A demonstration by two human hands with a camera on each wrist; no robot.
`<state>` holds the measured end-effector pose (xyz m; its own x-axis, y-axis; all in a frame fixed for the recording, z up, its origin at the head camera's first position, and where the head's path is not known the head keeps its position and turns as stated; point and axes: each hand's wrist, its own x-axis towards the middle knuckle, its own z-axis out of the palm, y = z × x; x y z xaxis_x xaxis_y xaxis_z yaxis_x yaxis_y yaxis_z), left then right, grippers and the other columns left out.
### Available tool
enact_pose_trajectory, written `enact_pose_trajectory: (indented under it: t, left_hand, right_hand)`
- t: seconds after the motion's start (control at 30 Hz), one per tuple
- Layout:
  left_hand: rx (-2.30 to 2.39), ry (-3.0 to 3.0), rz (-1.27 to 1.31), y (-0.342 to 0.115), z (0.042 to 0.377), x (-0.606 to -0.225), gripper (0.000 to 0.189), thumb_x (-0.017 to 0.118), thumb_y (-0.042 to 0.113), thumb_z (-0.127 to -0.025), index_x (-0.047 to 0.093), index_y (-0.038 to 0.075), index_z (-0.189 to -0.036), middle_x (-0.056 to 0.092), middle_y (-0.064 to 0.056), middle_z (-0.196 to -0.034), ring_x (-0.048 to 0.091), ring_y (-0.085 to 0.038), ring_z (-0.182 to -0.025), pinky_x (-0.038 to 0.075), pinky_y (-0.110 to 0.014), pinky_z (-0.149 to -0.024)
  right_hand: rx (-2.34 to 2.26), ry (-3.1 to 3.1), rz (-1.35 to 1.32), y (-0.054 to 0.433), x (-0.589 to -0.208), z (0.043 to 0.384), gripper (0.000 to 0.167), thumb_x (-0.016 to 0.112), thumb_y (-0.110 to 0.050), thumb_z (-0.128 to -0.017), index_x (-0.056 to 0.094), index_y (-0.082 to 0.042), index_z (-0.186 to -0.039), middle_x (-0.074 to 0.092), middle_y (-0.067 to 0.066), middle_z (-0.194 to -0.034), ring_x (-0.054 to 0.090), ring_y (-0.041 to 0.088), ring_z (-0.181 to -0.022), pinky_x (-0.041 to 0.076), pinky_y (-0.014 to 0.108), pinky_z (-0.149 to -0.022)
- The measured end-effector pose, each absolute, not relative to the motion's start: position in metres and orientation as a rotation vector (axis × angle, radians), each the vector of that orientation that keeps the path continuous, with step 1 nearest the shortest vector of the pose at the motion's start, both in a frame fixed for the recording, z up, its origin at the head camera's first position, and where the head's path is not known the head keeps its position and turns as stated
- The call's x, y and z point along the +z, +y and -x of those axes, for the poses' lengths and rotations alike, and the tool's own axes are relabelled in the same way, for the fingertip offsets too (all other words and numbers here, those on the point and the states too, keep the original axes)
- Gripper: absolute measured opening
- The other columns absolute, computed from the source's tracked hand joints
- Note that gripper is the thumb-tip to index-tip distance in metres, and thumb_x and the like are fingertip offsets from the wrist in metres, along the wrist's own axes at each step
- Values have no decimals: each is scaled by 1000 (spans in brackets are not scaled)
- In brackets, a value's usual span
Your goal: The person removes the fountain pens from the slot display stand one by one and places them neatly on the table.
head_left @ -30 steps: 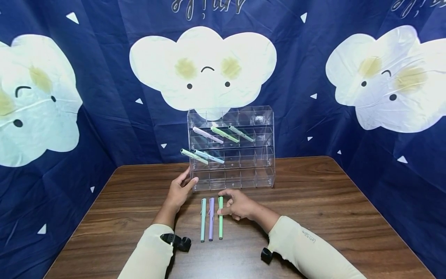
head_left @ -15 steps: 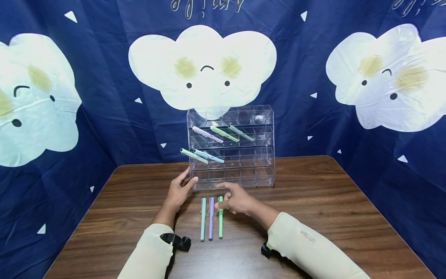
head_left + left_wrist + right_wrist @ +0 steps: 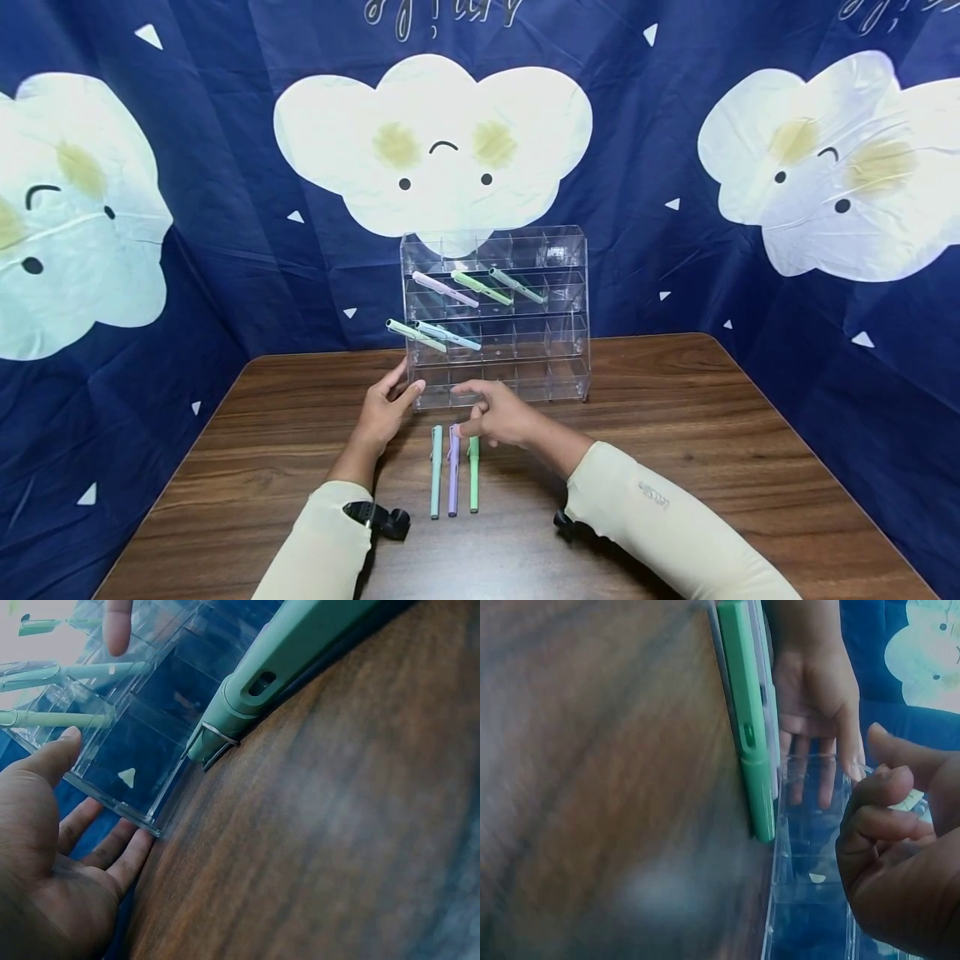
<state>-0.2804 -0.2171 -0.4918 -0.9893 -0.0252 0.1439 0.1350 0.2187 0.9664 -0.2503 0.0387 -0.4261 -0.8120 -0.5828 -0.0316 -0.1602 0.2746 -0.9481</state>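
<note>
A clear stepped display rack [image 3: 531,340] stands at the back of the table. My left hand [image 3: 381,421] holds its lower left side, thumb at the front edge and fingers along the outer side. Three capped pens lie side by side before it: teal [image 3: 436,479], purple [image 3: 453,479] and green [image 3: 474,483]. My right hand [image 3: 501,415] hovers above their cap ends, covering the green pen's top. Its index finger points left across the lowest tier, and the thumb overlaps the purple pen's cap. In the right wrist view the other fingers [image 3: 877,825] curl loosely around nothing.
Several pens lean in the rack: lilac [image 3: 444,289], green [image 3: 482,287] and grey-green [image 3: 517,286] higher up, pale green [image 3: 417,335] and light blue [image 3: 448,335] below. Blue cloth [image 3: 630,275] with clouds hangs behind the wooden table [image 3: 675,433].
My right hand has moved from beside the green pen forward and left, over the pens' cap ends to the rack's front. The left hand, the rack and the pens stay put.
</note>
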Motion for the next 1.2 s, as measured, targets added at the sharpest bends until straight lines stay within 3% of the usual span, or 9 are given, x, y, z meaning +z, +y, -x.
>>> enact_pose_trajectory:
  t: [0.23, 0.5, 0.6, 0.73, 0.83, 0.97, 1.2]
  left_hand:
    - [-1885, -2343, 101, -217, 280, -491, 66, 73, 23, -107, 46, 23, -168, 48, -13, -171, 51, -40, -154, 53, -26, -107]
    - [-1884, -2358, 92, -218, 279, -490, 67, 73, 23, -108, 44, 27, -168, 47, -13, -172, 50, -41, -155, 53, -44, -114]
    - [-1880, -2351, 103, -218, 280, -491, 67, 73, 23, -108, 44, 25, -168, 47, -14, -171, 51, -42, -154, 53, -36, -112]
    - [-1874, -2344, 106, -217, 280, -492, 67, 73, 23, -107, 45, 23, -168, 48, -15, -171, 52, -41, -153, 54, -25, -106]
    - [-1864, -2342, 115, -217, 281, -492, 66, 73, 23, -108, 45, 22, -168, 48, -15, -171, 52, -42, -153, 54, -26, -106]
    - [-1871, -2321, 155, -216, 280, -492, 66, 72, 22, -108, 44, 19, -168, 46, -17, -172, 51, -46, -153, 55, -27, -106]
    - [-1921, -2288, 176, -217, 279, -491, 67, 72, 19, -108, 44, 18, -168, 45, -15, -173, 51, -45, -153, 53, -15, -98]
  right_hand:
    - [-1592, 2193, 715, 37, -416, 261, 64, 83, -1, -93, 60, -3, -153, 61, -4, -68, 44, 9, -45, 45, 26, -50]
    - [-1693, 2264, 726, 32, -406, 270, 57, 83, -2, -93, 64, 1, -146, 57, -2, -81, 45, 9, -49, 46, 24, -51]
    - [-1719, 2303, 709, 29, -401, 273, 55, 84, -3, -94, 66, -2, -146, 59, 1, -88, 45, 10, -51, 47, 25, -51]
    - [-1738, 2369, 701, 25, -394, 278, 54, 84, -6, -95, 66, -2, -146, 62, 13, -104, 45, 11, -52, 48, 26, -51]
    - [-1755, 2427, 706, 21, -390, 282, 52, 84, -8, -96, 66, -2, -145, 62, 20, -116, 46, 11, -50, 49, 26, -51]
    - [-1787, 2506, 705, 16, -386, 287, 47, 84, -9, -96, 69, -4, -140, 63, 17, -126, 49, 10, -48, 50, 27, -52]
    - [-1819, 2611, 696, 8, -390, 299, 43, 82, -8, -98, 69, -3, -139, 62, 18, -127, 52, 12, -52, 51, 26, -52]
